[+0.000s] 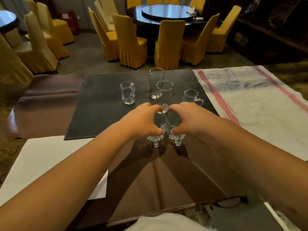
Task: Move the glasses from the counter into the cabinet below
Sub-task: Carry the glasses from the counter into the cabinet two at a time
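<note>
My left hand (141, 120) is wrapped around a clear handled glass mug (155, 140) at the near edge of a dark mat (100, 104). My right hand (188, 119) grips a second handled mug (177, 139) right beside it; the two mugs touch. Both handles point toward me. Behind the hands stand several more glasses on the mat: a wavy tumbler (127, 92) at left, a tall straight glass (155, 82), a rounder glass (164, 88) in front of it, and a small glass pitcher (191, 96) at right. The cabinet is not in view.
A white cloth with a red stripe (250, 104) covers the counter to the right. A white sheet (50, 164) lies at near left. Brown glossy counter (158, 177) stretches toward me. Beyond stand yellow-covered chairs (131, 42) and a round dining table (166, 12).
</note>
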